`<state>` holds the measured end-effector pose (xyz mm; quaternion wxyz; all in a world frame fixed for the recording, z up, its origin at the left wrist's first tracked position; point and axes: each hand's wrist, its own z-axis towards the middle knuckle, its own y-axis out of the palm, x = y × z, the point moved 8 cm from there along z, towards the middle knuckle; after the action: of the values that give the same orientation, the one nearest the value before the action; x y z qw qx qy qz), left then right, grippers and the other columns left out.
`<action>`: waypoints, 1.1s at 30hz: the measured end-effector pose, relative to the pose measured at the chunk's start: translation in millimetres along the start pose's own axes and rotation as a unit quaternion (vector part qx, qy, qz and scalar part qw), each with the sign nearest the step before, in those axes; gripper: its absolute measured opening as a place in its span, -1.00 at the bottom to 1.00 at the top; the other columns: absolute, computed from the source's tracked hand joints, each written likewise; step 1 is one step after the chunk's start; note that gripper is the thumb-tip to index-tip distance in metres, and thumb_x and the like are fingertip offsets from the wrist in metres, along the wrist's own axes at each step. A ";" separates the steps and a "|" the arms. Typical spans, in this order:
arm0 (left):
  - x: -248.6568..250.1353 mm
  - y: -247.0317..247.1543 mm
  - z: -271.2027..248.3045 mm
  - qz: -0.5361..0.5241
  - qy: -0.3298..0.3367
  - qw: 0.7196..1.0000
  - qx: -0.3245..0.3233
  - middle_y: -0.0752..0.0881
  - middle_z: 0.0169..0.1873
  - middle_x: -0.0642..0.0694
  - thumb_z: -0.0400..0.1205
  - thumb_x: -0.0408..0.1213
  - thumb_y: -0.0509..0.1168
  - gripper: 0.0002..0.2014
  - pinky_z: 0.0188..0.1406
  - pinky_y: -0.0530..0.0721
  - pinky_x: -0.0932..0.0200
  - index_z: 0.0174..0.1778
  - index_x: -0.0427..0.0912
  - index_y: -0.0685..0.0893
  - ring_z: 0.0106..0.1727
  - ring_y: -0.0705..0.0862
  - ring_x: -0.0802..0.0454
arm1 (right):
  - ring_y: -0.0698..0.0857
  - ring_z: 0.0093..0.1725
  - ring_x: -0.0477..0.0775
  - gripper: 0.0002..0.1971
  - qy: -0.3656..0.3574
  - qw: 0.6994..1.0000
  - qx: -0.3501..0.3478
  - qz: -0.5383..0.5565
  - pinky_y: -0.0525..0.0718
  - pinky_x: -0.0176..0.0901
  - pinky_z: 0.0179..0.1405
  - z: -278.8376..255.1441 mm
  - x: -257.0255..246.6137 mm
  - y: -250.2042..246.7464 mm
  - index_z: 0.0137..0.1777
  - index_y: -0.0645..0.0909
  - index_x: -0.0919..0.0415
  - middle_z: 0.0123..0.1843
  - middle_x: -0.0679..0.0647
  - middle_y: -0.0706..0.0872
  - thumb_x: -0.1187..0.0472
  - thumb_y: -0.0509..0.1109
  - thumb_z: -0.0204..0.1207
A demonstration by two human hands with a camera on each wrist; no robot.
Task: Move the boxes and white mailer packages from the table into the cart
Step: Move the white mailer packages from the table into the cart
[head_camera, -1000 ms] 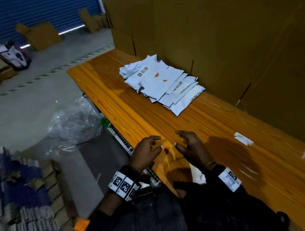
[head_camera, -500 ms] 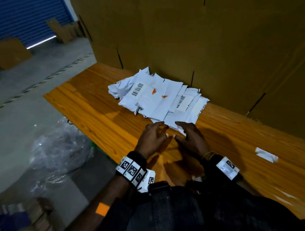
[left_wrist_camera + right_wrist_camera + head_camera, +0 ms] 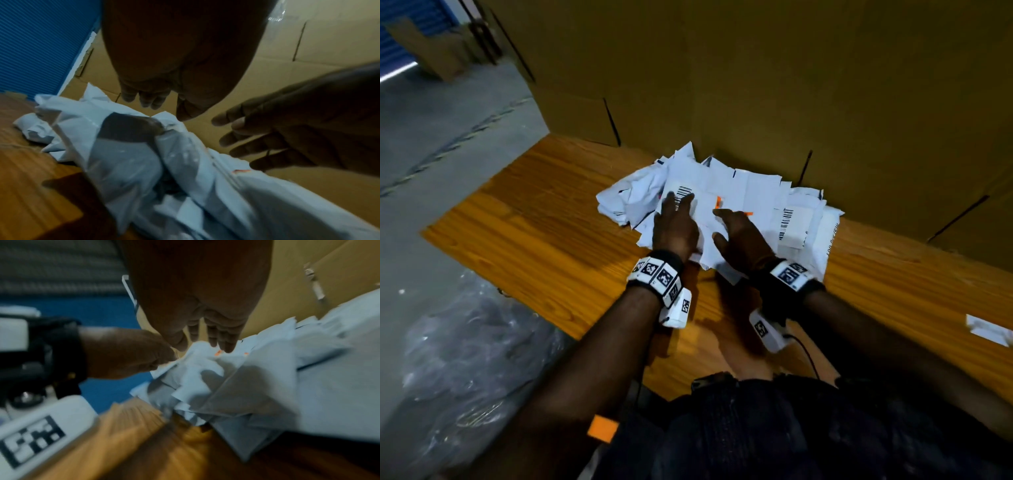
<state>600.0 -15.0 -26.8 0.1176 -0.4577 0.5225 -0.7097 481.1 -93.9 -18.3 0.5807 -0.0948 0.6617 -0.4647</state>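
Both hands are seen to have advanced from the bare wood near the front edge of the tabletop onto the pile of white mailers, which half a second ago was only just touched at its near edge. The left hand is laid flat on the left part of the pile, fingers extended over a barcode label; nothing is gripped. The right hand is spread over the middle of the pile, fingers straight and slightly parted, as is confirmed in the left wrist view, where it is seen hovering open just above the plastic. No pinch is yet made by either hand.

The pile is placed toward the back edge of the tabletop, against the wall of cardboard boxes. The cart is not shown.

The mailers are judged to be light, limp and slick: thin plastic film that is creased and overlapped loosely, so single pieces are likely to slide off one another when lifted. A firmer hold is expected if the heap is squeezed inward from its left and right sides and scooped from beneath at the near edge, rather than pressed from above. A stray paper slip is left near the right edge.
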 end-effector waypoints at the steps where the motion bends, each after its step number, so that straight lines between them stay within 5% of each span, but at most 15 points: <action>1: -7.8 1.5 7.8 0.008 -0.021 1.000 -0.021 0.03 0.72 -0.18 0.69 -0.41 0.05 -0.39 0.69 0.01 -0.09 0.68 0.05 0.21 0.72 0.02 -0.14 | 0.53 0.42 0.39 -0.49 -0.007 1.000 -0.006 0.000 0.42 0.08 0.47 9.7 -3.1 7.5 0.50 0.46 0.38 0.40 0.42 0.56 0.32 0.37 0.54; 6: -29.8 18.4 28.8 0.059 -0.022 0.996 -0.059 -0.06 0.71 -0.26 0.71 -0.21 0.15 -0.34 0.63 0.11 -0.28 0.72 0.07 0.05 0.70 0.03 -0.24 | 0.29 0.63 0.23 -0.51 0.028 0.988 -0.118 -0.095 0.30 0.12 0.59 40.1 7.2 36.7 0.59 0.40 0.14 0.64 0.24 0.34 0.09 0.27 0.68; 9: -39.7 28.0 36.8 0.080 -0.030 0.993 -0.079 -0.12 0.70 -0.28 0.66 0.10 0.24 -0.17 0.59 0.11 -0.38 0.73 0.04 -0.10 0.70 0.00 -0.31 | 0.49 0.46 0.26 -0.63 0.019 0.980 -0.104 -0.171 0.51 0.11 0.37 43.0 10.4 29.1 0.33 0.65 0.23 0.42 0.23 0.59 0.04 0.24 0.67; 12: -51.1 34.9 42.5 0.068 -0.060 0.993 -0.076 -0.14 0.70 -0.30 0.54 0.25 0.34 0.04 0.53 0.19 -0.43 0.71 0.09 -0.24 0.67 0.09 -0.37 | 0.65 0.21 0.33 -0.60 0.085 0.981 -0.041 -0.171 0.62 0.09 0.16 47.2 26.0 13.9 0.19 0.66 0.28 0.24 0.29 0.64 -0.06 0.28 0.64; 17: -49.8 37.8 46.4 0.021 -0.044 0.999 -0.018 -0.02 0.68 -0.37 0.54 0.23 0.32 -0.03 0.23 0.57 -0.41 0.66 0.31 -0.26 0.32 0.55 -0.49 | 0.57 0.27 0.40 -0.40 0.151 0.958 -0.010 -0.242 0.50 0.17 0.22 49.1 41.0 16.7 0.41 0.47 0.10 0.34 0.35 0.49 -0.28 0.29 0.51; 22: -54.0 41.1 48.9 -0.003 0.010 1.000 0.027 0.11 0.70 -0.16 0.45 0.41 0.04 -0.10 0.05 0.72 -0.22 0.71 0.23 -0.08 0.38 0.53 -0.33 | 0.18 0.59 0.54 -0.09 0.261 0.931 -0.068 -0.246 0.10 0.46 0.51 47.7 49.4 28.5 0.69 -0.01 -0.05 0.59 0.53 0.20 -0.54 0.05 0.45; 26: -51.3 29.2 41.2 -0.069 0.005 0.995 0.065 0.32 0.59 -0.23 0.51 0.30 0.09 -0.17 -0.04 0.73 -0.17 0.71 0.14 0.04 0.21 0.63 -0.31 | 0.03 0.63 0.57 0.04 0.316 0.927 -0.088 -0.181 -0.02 0.53 0.52 56.4 41.6 31.8 0.70 -0.25 -0.12 0.64 0.57 0.01 -0.63 0.02 0.36; 30: -49.0 24.7 34.1 -0.105 -0.003 0.992 0.073 0.32 0.57 -0.33 0.62 0.01 0.32 -0.23 0.05 0.71 -0.22 0.71 0.06 0.10 0.27 0.59 -0.37 | -0.04 0.65 0.54 0.05 0.338 0.917 -0.102 -0.184 -0.06 0.48 0.56 57.5 40.5 37.0 0.71 -0.24 -0.11 0.65 0.54 -0.07 -0.49 0.26 0.39; 33: -49.6 29.8 33.6 -0.056 0.004 0.996 0.062 0.44 0.51 -0.24 0.61 0.18 0.10 -0.26 0.06 0.70 -0.15 0.72 0.06 0.10 0.18 0.61 -0.29 | 0.03 0.63 0.52 -0.07 0.299 0.923 -0.101 -0.219 0.03 0.43 0.57 48.1 41.2 40.4 0.67 0.03 -0.12 0.64 0.51 0.02 -0.39 0.36 0.40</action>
<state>644.1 -16.9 -77.0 0.1031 -0.4751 0.4516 -0.7481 526.3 -123.3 -70.6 0.2275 -0.1523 0.8108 -0.5174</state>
